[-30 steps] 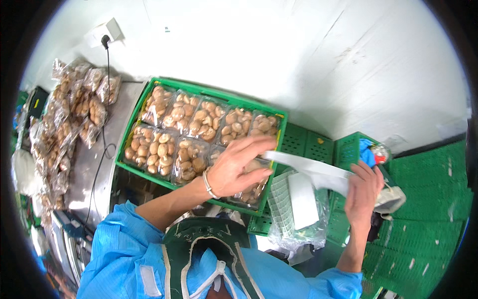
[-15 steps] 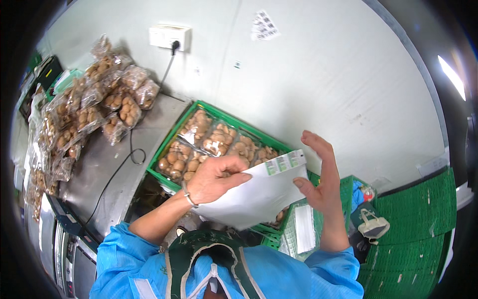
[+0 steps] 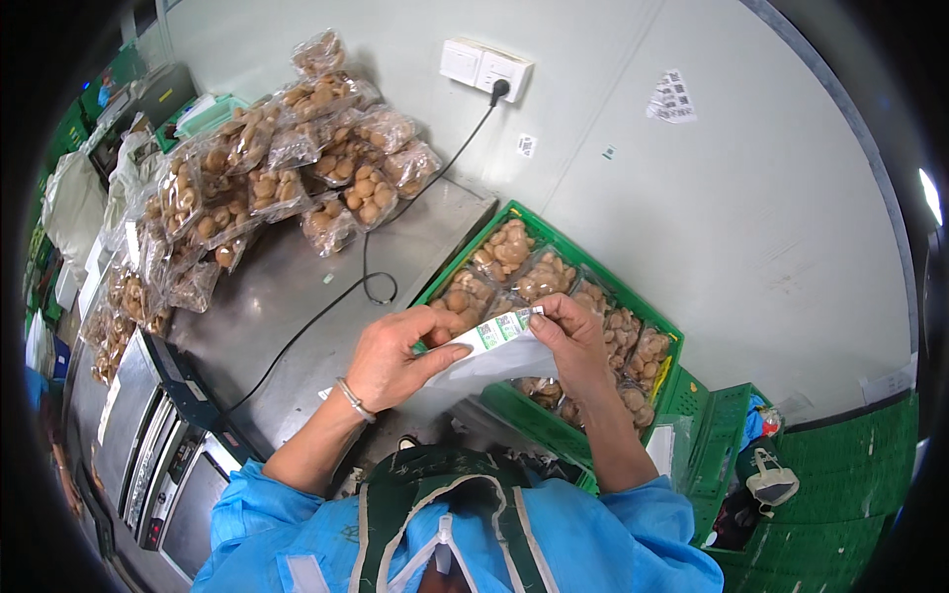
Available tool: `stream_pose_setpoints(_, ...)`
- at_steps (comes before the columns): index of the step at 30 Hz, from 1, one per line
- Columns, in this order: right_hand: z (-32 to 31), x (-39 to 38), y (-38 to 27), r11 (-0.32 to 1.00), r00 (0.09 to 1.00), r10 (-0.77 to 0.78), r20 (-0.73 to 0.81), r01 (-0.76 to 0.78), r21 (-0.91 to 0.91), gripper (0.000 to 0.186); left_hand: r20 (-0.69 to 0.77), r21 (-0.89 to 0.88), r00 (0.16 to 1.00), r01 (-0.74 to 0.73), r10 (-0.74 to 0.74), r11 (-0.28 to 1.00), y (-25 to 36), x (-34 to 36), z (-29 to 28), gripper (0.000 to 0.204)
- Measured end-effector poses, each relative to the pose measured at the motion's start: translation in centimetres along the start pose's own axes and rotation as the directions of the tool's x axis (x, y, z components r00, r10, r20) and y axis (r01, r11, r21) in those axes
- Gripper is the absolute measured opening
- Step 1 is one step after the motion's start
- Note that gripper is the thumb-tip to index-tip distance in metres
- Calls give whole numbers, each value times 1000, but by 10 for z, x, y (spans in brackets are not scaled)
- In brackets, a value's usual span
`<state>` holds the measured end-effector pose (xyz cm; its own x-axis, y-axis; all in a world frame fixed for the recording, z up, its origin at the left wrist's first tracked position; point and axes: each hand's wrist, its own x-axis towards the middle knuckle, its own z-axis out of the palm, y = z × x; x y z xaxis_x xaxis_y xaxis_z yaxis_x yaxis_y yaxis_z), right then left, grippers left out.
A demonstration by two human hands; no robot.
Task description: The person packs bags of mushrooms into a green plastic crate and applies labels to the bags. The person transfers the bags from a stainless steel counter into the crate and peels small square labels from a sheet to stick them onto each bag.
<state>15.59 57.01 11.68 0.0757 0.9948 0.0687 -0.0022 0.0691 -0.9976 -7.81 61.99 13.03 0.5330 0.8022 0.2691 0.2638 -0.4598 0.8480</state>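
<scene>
Between my hands hangs a white sheet of labels, with a row of small green-and-white printed labels along its top edge. My left hand pinches the sheet's left side between thumb and fingers. At the top right corner, my right hand grips it the same way. Just beyond and below the sheet is a green crate filled with clear-wrapped packs of brown mushrooms. The sheet and my hands hide part of the crate's near side.
Many bagged mushroom packs are heaped on the metal table at left. A black cable runs from the wall socket across it. A weighing and labelling machine stands at lower left. Green crates are at right.
My right hand, spread and apart before, has taken hold of the sheet's right corner. The head view has shifted, bringing more of the table and machine into sight.
</scene>
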Motion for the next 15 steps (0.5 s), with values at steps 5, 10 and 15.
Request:
stream_pose_setpoints(5, 19, -3, 31, 999, 998, 39, -39, -39, 14, 9, -75, -53, 996, -43, 39, 998, -32, -15, -2, 9)
stream_pose_setpoints(10, 19, 1, 41, 978, 991, 129, 33, -132, 159, 10, 11, -44, 1000, -10, 10, 999, -39, -13, -5, 10)
stream_pose_setpoints(15, -3, 12, 45, 993, 970, 74, 233, -93, 71, 7, 87, -46, 989, 121, -116, 992, -35, 0, 3, 12)
